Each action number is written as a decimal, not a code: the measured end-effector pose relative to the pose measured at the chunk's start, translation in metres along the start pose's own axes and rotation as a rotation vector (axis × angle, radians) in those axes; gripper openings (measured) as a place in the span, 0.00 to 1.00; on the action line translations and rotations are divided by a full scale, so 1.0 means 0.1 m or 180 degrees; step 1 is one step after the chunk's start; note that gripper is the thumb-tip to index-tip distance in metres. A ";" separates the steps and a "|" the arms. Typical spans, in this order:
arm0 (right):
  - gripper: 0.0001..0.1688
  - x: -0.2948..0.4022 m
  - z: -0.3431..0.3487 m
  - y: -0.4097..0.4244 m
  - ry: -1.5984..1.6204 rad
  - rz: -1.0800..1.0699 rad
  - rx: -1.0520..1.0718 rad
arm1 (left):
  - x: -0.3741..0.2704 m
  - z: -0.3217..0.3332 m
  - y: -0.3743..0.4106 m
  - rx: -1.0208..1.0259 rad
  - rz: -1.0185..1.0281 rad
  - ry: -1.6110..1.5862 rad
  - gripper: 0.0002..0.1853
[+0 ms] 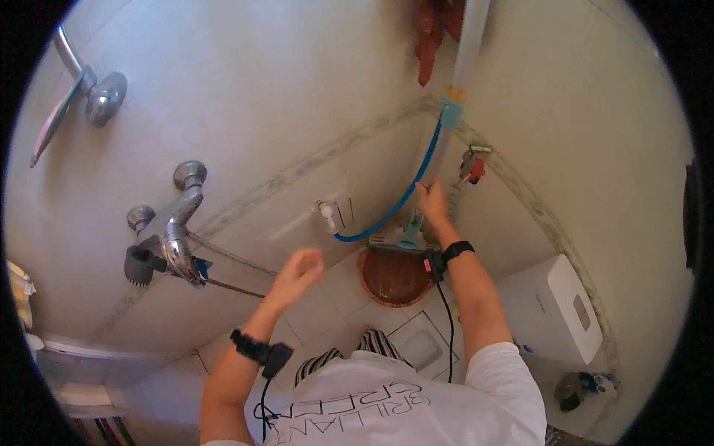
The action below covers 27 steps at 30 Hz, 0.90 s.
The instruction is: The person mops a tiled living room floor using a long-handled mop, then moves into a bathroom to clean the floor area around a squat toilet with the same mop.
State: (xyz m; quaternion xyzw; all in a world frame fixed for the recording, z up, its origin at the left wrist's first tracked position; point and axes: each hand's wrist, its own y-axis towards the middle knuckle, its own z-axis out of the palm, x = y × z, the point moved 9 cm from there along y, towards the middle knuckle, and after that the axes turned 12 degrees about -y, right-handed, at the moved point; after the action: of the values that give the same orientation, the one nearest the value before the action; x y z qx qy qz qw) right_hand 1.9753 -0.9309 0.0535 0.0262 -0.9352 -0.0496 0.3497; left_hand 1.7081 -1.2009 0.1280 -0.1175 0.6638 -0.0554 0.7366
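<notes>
My right hand (434, 205) is closed around the lower shaft of a mop (439, 159) that leans up into the wall corner. The mop's teal head (410, 237) is down at the rim of a round brown basin (395, 277) on the floor. My left hand (298, 276) is in the air left of the basin, loosely curled, with nothing visible in it. Between the hands, a blue hose (415, 181) curves from a white wall tap (328, 216) up to the teal collar (452, 111) on the mop shaft; whether it is fixed there I cannot tell.
A chrome shower mixer (178, 234) juts from the left wall, with a metal hose below. A second tap with a red part (475, 170) is on the right wall, above a white box (558, 312). A floor drain (422, 345) lies near my feet. Red gloves or cloths (428, 39) hang above.
</notes>
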 end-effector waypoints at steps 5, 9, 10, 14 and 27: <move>0.23 -0.44 0.16 0.49 -0.0224 -0.0127 -0.0392 | 0.98 -1.03 -0.72 -0.1031 -0.0619 -0.0350 0.12; 0.22 -0.51 0.12 0.78 -0.0175 0.0030 0.0198 | 1.31 -1.40 -1.27 -0.1661 -0.0761 -0.0587 0.12; 0.21 -0.49 0.19 0.73 -0.0174 0.0055 0.0422 | 1.44 -1.46 -1.36 -0.1707 -0.0720 -0.0598 0.12; 0.35 -0.34 0.27 0.71 -0.0989 -0.0065 0.0673 | 2.00 -1.44 -1.84 -0.2408 -0.1224 -0.1084 0.14; 0.28 -0.49 1.32 -1.05 -0.1214 0.0148 0.0990 | 2.41 -2.47 -2.86 -0.2873 -0.0609 -0.1999 0.19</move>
State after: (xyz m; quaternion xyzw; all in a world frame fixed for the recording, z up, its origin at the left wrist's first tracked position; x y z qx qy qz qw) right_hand 1.9268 -1.0210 -0.0891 0.0483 -0.9810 0.0990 0.1597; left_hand 1.5117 -1.5593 -0.0566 -0.4918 0.3567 0.2054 0.7673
